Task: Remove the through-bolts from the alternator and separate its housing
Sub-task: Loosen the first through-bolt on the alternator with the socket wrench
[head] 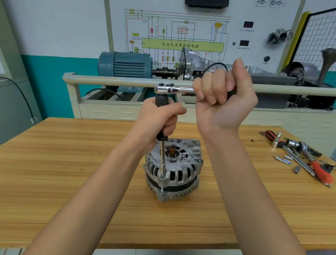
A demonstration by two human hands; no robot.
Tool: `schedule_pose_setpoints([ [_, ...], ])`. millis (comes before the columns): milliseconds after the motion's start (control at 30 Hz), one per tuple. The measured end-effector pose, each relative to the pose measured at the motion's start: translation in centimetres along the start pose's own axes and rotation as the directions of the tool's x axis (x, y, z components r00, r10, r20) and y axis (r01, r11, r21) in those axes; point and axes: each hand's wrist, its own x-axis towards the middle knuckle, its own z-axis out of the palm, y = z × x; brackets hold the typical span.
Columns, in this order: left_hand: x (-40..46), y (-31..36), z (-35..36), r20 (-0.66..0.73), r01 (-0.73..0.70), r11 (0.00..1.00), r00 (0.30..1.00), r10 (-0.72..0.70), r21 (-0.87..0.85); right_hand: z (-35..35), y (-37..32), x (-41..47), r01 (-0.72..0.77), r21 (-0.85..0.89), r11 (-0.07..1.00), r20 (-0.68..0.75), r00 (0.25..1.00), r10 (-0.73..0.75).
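A silver alternator (173,170) stands upright on the wooden table (60,169), shaft end up. A long driver with a black grip and a thin steel shank (162,158) stands upright on a through-bolt head (162,175) at the housing's front left edge. My left hand (160,116) grips the black handle of that driver. A chrome ratchet (172,88) sits on the driver's top, its handle pointing right. My right hand (222,99) is curled round the ratchet handle, which it mostly hides.
At the table's right edge lie a red-and-black screwdriver (273,135), a second ratchet with a socket (299,145), red-handled pliers (322,172), two loose bolts (283,160) and a small socket (296,169). Behind the table stands a training rig with a blue motor (125,64).
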Motion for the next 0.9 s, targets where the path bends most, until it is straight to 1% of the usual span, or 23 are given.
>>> schedule_pose_setpoints([
  [33,-0.1,0.1,-0.4,0.086,0.008,1.0,0.996,-0.006,-0.021,-0.6,-0.3,0.6,-0.102,0.084,0.991,-0.054,0.993,0.107],
  [100,-0.1,0.4,-0.8,0.243,0.045,0.997,0.97,-0.028,-0.063,-1.7,-0.7,1.5,-0.251,0.296,0.921,-0.121,0.947,0.297],
  [133,0.0,0.5,-0.7,0.304,0.068,0.994,0.952,-0.041,-0.08,-2.0,-0.8,1.9,-0.286,0.384,0.878,-0.134,0.924,0.359],
  [167,0.1,0.5,-0.6,0.348,0.091,0.992,0.936,-0.054,-0.091,-2.3,-0.7,2.1,-0.291,0.436,0.852,-0.147,0.91,0.387],
  [200,0.2,0.6,-0.4,0.369,0.11,0.989,0.927,-0.068,-0.095,-2.4,-0.7,2.1,-0.274,0.453,0.848,-0.165,0.909,0.382],
  [267,0.4,0.6,-0.1,0.334,0.139,0.986,0.937,-0.101,-0.092,-2.1,-0.6,1.8,-0.209,0.413,0.887,-0.215,0.923,0.318],
  [300,0.5,0.5,0.1,0.275,0.14,0.987,0.955,-0.112,-0.085,-1.9,-0.6,1.6,-0.172,0.366,0.915,-0.231,0.936,0.268],
  [367,0.4,0.3,0.5,0.104,0.105,0.993,0.99,-0.099,-0.05,-1.3,-0.5,0.7,-0.093,0.215,0.972,-0.208,0.968,0.138],
  [433,0.3,0.1,1.2,-0.08,0.056,0.998,0.995,-0.057,-0.014,-0.3,0.0,-0.6,0.043,0.037,0.998,-0.102,0.994,-0.039],
  [500,0.2,-0.1,1.8,-0.204,0.02,1.0,0.979,-0.02,-0.003,0.6,0.7,-1.7,0.223,-0.118,0.968,0.032,0.975,-0.22],
  [533,0.2,-0.1,1.9,-0.227,0.012,1.0,0.974,-0.012,0.0,1.0,1.0,-2.0,0.293,-0.172,0.94,0.083,0.956,-0.283],
  [567,0.2,-0.1,1.9,-0.226,0.011,1.0,0.974,-0.01,0.003,1.2,1.2,-2.2,0.332,-0.201,0.922,0.115,0.942,-0.315],
  [600,0.2,-0.1,1.8,-0.204,0.014,1.0,0.979,-0.012,0.006,1.2,1.2,-2.2,0.338,-0.207,0.918,0.128,0.94,-0.317],
  [633,0.2,-0.1,1.5,-0.16,0.015,1.0,0.987,-0.014,0.006,1.1,1.0,-2.0,0.311,-0.192,0.931,0.125,0.948,-0.292],
  [667,0.2,0.0,1.1,-0.097,0.016,1.0,0.995,-0.016,0.0,0.9,0.7,-1.6,0.253,-0.159,0.954,0.108,0.965,-0.238],
  [733,0.1,0.1,0.0,0.074,0.027,0.999,0.997,-0.025,-0.033,0.2,0.0,-0.4,0.064,-0.049,0.997,0.026,0.998,-0.063],
  [767,0.1,0.3,-0.5,0.17,0.045,0.997,0.985,-0.035,-0.056,-0.3,-0.3,0.3,-0.042,0.024,0.999,-0.029,0.999,0.043],
  [833,0.1,0.6,-1.2,0.354,0.103,0.989,0.933,-0.061,-0.102,-1.3,-0.6,1.5,-0.224,0.222,0.949,-0.104,0.962,0.252],
  [867,0.1,0.7,-1.3,0.421,0.126,0.986,0.905,-0.069,-0.108,-1.7,-0.5,1.9,-0.28,0.331,0.901,-0.119,0.935,0.335],
  [900,0.1,0.8,-1.2,0.455,0.136,0.986,0.887,-0.075,-0.101,-2.1,-0.4,2.2,-0.305,0.417,0.856,-0.128,0.913,0.387],
])
